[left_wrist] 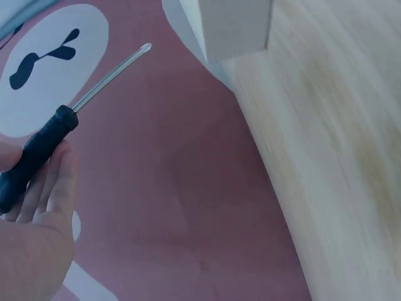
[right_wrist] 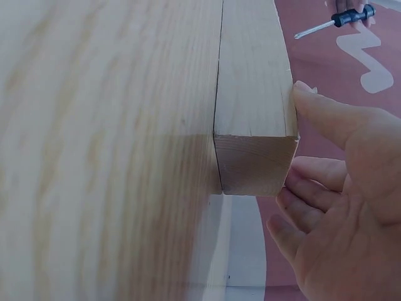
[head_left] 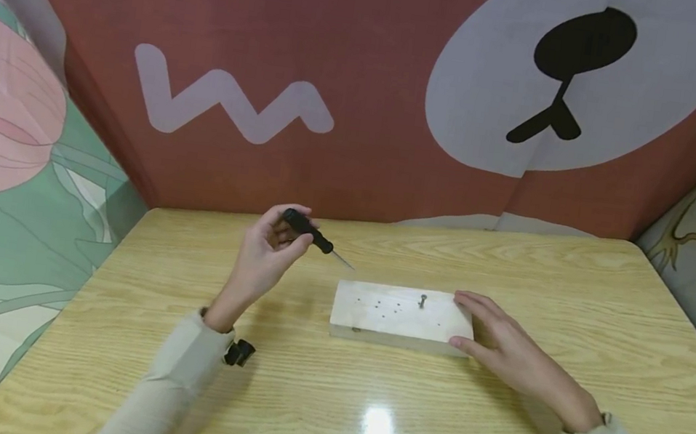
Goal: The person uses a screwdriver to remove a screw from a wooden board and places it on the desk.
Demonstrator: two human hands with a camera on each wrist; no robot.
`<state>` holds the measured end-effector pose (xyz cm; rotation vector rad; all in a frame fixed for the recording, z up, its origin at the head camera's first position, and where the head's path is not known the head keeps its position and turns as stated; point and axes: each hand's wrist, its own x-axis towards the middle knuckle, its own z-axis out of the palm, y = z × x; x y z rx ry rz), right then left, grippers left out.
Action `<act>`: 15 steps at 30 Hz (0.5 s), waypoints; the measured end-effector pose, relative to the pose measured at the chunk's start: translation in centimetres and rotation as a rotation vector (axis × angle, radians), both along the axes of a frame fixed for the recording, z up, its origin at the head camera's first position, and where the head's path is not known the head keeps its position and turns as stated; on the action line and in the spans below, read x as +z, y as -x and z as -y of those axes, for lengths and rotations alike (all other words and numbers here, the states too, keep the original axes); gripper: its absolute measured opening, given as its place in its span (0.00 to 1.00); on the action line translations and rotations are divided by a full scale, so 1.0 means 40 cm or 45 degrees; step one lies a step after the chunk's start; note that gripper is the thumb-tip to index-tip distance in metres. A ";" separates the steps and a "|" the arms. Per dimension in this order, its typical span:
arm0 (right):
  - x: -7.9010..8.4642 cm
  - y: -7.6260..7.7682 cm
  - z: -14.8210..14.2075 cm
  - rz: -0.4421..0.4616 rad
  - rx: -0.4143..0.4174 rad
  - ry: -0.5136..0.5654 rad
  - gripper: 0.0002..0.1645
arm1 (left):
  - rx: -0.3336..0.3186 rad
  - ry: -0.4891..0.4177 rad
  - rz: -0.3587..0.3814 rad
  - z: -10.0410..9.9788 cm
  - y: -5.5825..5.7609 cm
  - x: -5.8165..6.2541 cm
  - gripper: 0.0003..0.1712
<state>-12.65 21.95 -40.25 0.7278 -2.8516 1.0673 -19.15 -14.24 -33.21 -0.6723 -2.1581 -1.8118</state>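
Raised over the table, my left hand (head_left: 264, 254) holds a screwdriver (head_left: 309, 231) by its black handle, between thumb and fingers. Its thin metal shaft slants down to the right, the tip above and left of a pale wooden block (head_left: 400, 325). In the left wrist view the screwdriver (left_wrist: 41, 150) shows a cross-shaped tip. A screw (head_left: 423, 301) stands up from the block's top, right of several small dark holes. My right hand (head_left: 503, 344) grips the block's right end, thumb at the near edge and fingers at the far corner; the right wrist view shows this end of the block (right_wrist: 257, 164).
The block lies on a wood-grain table (head_left: 297, 401), which has a bright reflection near its front. A reddish cloth backdrop (head_left: 367, 168) with a cartoon face rises behind the table's back edge. Printed cloths hang at both sides. Each wrist wears a small black device (head_left: 239, 353).
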 end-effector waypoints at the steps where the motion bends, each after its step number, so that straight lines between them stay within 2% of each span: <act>1: 0.000 0.000 0.000 0.004 -0.001 0.000 0.39 | -0.002 0.001 -0.008 -0.006 0.000 0.000 0.19; 8: -0.001 0.001 -0.001 0.012 0.006 -0.004 0.39 | -0.020 -0.010 -0.037 -0.036 -0.002 -0.003 0.22; 15: 0.000 0.000 -0.002 0.013 0.011 -0.009 0.39 | -0.054 -0.041 -0.063 -0.059 -0.002 -0.006 0.19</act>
